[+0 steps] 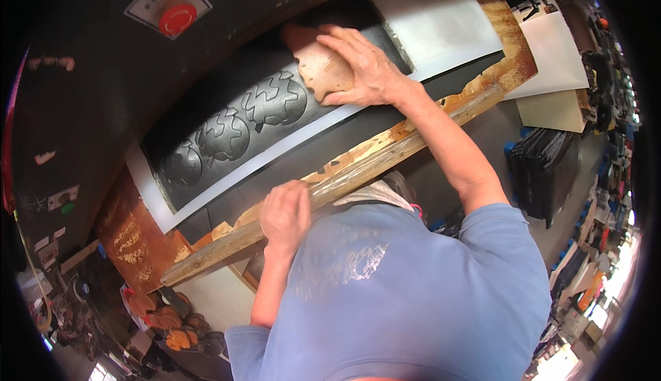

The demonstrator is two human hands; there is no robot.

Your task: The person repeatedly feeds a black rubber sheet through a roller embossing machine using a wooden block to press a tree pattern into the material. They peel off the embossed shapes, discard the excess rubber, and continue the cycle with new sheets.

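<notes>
Head view, fisheye, looking down over a blue shirt at a press. Far left, lower corner: orange and dark cut pieces in a heap below the counter, blurred. Above them, a red button on a white plate sits on the dark machine body. Wooden counter, worn and stained, runs diagonally from lower left to upper right, with a lighter wooden rail along its near edge. On the counter lies a white board, and on that a black sheet with three jagged-edged cutouts stamped in a row. Left hand rests on the rail near centre, fingers curled over the edge, loosely closed on the wood; cannot tell how firm the grip is. Right of the cutouts, a tan die, irregular shape, lies flat on the black sheet at its upper end, next to the last cutout. Right hand is pressed on top of the die, fingers spread and flat, palm down, covering its right side; not wrapped around it. Right forearm stretches across the rail to reach it. Far right: pale sheets stacked past the counter end, and a dark stack lower down on the floor side. Shop clutter along the right rim is too blurred to tell.
</notes>
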